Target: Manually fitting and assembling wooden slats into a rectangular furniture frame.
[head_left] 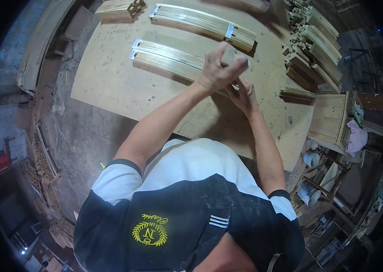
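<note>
Two long pale wooden bars (169,61) lie side by side on the worktable, their left ends wrapped in whitish tape. Over their right end is my left hand (216,70), its fingers closed around a small pale block (231,56) whose exact kind I cannot make out. My right hand (245,94) is just below and to the right, thumb and fingers closed about the end of the bars. The left hand hides part of that grip. Farther back lies another taped pair of wooden bars (196,20), with dark slots near the ends.
A light worktable (105,81) spans the space before me. Stacked wooden pieces (314,50) crowd its right side, near a short wooden bar (296,94). More bars (116,10) sit at the back left. A wooden box (329,115) and pink cloth (357,136) stand off the right edge.
</note>
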### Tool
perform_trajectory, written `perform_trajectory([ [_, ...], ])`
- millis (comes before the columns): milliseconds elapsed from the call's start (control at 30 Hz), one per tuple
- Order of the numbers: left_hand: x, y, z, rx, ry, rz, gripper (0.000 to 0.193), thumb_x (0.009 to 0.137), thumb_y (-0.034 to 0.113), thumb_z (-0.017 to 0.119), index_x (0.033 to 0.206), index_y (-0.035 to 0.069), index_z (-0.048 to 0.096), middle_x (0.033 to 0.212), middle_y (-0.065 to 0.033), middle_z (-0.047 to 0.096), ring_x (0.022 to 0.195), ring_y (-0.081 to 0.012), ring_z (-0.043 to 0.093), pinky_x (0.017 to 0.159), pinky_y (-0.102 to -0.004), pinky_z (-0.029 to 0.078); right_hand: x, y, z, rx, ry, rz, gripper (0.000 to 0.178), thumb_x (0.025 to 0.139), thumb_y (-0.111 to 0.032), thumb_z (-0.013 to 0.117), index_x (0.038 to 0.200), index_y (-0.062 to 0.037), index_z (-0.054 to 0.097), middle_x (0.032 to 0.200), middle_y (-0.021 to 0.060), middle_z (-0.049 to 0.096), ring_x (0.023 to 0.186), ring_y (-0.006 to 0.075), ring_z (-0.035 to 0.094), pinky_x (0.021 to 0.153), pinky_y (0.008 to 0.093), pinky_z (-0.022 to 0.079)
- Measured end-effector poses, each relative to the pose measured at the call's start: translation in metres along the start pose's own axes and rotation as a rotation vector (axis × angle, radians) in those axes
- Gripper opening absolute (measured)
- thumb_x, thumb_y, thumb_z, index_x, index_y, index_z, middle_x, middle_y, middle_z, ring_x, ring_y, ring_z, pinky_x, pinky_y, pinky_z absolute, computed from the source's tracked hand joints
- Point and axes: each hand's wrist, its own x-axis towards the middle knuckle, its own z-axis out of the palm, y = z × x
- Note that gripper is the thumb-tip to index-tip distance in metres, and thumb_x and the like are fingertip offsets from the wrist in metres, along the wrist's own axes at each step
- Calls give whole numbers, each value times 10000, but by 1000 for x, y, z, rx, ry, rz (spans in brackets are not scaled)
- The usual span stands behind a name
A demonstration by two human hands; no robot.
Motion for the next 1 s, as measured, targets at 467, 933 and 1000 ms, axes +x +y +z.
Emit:
perform_trajectory([
  [467,-18,-11,-40,57,-230,41,700,772,457,796,1255,19,539,1189,-184,581,1114,-285,578,958,-398,465,-33,-58,27,-182,32,599,185,850,-85,726,983,-6,624,795,143,666,690,250,655,645,387,513],
  [933,-108,-66,-441,132,264,-475,534,885,224,693,1324,-32,530,1150,-135,636,1055,-220,620,956,-351,488,350,-55,236,-72,-14,145,605,775,-283,807,1258,13,597,1155,226,653,1101,346,628,948,430,495],
  [1000,-118,-57,-473,207,369,-491,514,885,211,696,1303,-47,544,1128,-131,650,1038,-213,627,949,-352,492,422,-46,272,-236,-24,29,753,767,-364,793,1353,20,515,1254,256,595,1210,380,553,995,468,464],
])
